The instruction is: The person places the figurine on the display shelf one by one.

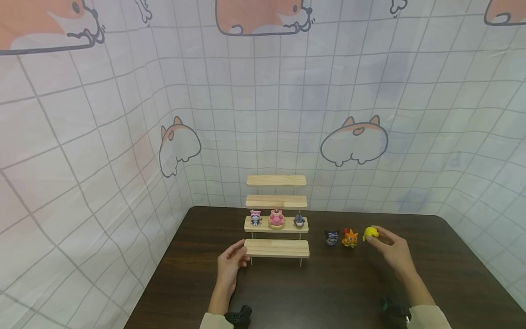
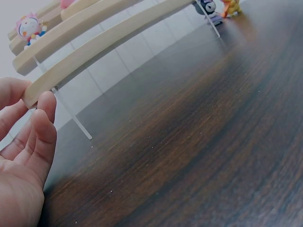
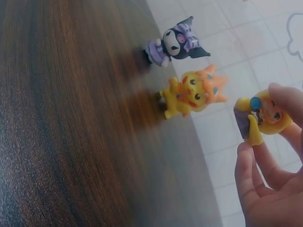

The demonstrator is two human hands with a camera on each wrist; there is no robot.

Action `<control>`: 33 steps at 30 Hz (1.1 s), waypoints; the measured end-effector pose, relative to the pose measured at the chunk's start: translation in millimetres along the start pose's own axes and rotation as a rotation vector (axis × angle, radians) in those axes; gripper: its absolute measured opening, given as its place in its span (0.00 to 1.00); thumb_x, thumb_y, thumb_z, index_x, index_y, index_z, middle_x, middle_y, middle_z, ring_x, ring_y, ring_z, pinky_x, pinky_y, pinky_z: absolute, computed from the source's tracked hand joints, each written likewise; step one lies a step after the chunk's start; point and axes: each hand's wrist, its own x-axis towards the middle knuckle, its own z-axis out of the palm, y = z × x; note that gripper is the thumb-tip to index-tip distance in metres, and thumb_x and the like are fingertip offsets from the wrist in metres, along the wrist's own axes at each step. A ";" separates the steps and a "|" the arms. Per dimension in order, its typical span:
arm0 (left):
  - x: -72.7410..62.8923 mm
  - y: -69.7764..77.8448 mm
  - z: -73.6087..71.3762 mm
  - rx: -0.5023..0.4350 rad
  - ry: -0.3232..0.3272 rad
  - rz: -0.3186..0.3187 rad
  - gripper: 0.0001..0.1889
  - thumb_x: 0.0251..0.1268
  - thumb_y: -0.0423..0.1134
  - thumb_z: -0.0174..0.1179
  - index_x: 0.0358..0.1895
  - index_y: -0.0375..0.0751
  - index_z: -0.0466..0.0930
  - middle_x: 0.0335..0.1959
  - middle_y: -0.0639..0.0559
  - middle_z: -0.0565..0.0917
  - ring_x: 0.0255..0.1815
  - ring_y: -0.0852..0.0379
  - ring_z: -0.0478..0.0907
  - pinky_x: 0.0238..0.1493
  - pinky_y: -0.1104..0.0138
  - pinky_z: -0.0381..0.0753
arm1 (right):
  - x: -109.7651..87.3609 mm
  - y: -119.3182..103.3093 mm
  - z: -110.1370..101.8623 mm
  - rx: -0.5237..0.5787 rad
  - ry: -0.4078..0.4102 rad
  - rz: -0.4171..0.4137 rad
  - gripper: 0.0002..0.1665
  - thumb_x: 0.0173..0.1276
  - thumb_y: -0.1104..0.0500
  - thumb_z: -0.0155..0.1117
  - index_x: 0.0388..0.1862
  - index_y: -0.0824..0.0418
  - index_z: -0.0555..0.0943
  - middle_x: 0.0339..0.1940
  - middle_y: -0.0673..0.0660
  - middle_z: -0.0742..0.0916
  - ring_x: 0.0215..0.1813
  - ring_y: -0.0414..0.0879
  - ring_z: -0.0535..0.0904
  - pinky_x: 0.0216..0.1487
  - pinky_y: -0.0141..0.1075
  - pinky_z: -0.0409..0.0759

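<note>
My left hand (image 1: 230, 266) pinches the left end of the lowest board of a four-tier wooden display stand (image 1: 277, 247); the left wrist view has thumb and fingers at that board's corner. With my right hand (image 1: 395, 252) I hold a yellow figurine (image 3: 265, 117) between thumb and fingers, apparently just above the table. To its left stand an orange-and-yellow figurine (image 1: 350, 238) and a black-and-purple one (image 1: 331, 237). On the second board from the bottom sit a pink-and-white figurine (image 1: 255, 218), a pink figurine (image 1: 276, 218) and a grey one (image 1: 299, 220).
The stand rests on thin metal legs on a dark wooden table (image 1: 312, 292). Behind the table hangs a white gridded cloth (image 1: 283, 137) printed with cartoon dogs. Two bare boards form the stand's top tiers.
</note>
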 end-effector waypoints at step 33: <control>-0.3 -0.3 -1.0 -0.003 -0.006 0.001 0.21 0.71 0.38 0.66 0.64 0.36 0.80 0.34 0.55 0.87 0.30 0.61 0.84 0.30 0.71 0.82 | -29.1 -42.8 9.3 0.006 -0.071 -0.070 0.42 0.74 0.40 0.64 0.78 0.60 0.67 0.74 0.72 0.73 0.72 0.71 0.72 0.62 0.63 0.78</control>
